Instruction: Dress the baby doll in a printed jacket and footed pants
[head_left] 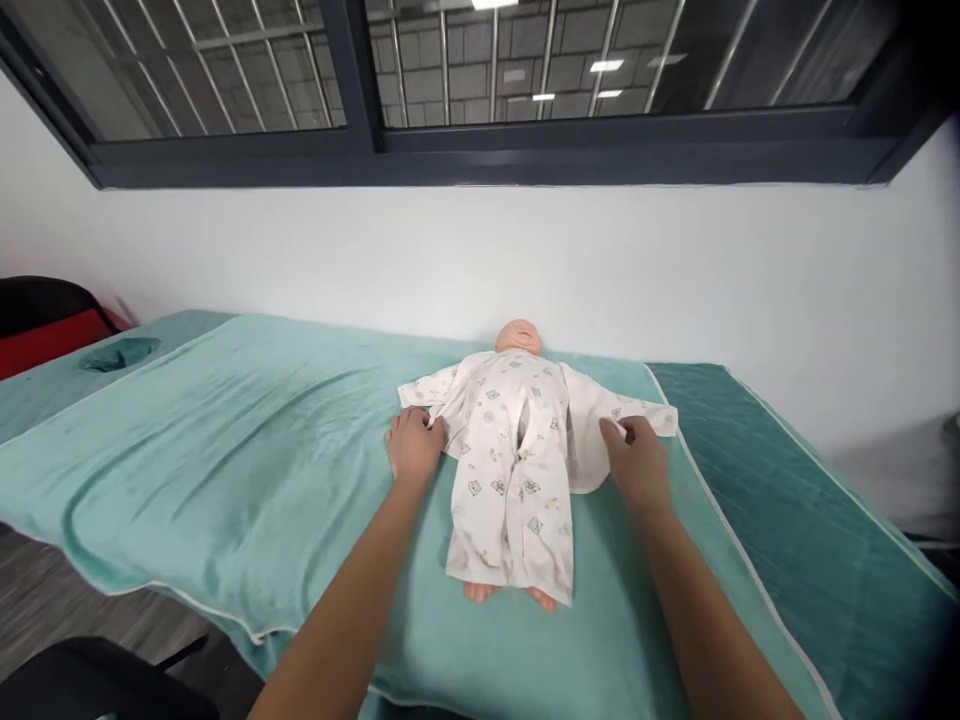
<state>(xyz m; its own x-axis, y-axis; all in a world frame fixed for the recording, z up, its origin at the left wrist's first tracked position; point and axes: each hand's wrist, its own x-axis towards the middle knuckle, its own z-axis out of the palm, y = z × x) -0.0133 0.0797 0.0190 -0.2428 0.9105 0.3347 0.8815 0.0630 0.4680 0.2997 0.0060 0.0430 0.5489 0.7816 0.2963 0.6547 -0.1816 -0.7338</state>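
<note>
A baby doll (519, 336) lies on its back on a teal blanket (247, 450), head toward the wall, bare feet toward me. It wears a white printed garment (514, 470) that is spread out and partly open. My left hand (413, 445) rests at the doll's left side, fingers curled on the garment's edge by the sleeve. My right hand (637, 460) lies on the garment's loose right flap, fingers pinching the cloth.
The blanket covers a padded table (810, 500) with darker green fabric at the right. A white wall (675, 270) stands right behind the doll's head, under a dark window frame. A red and black seat (45, 325) sits far left; a black chair edge (90, 680) shows at the bottom left.
</note>
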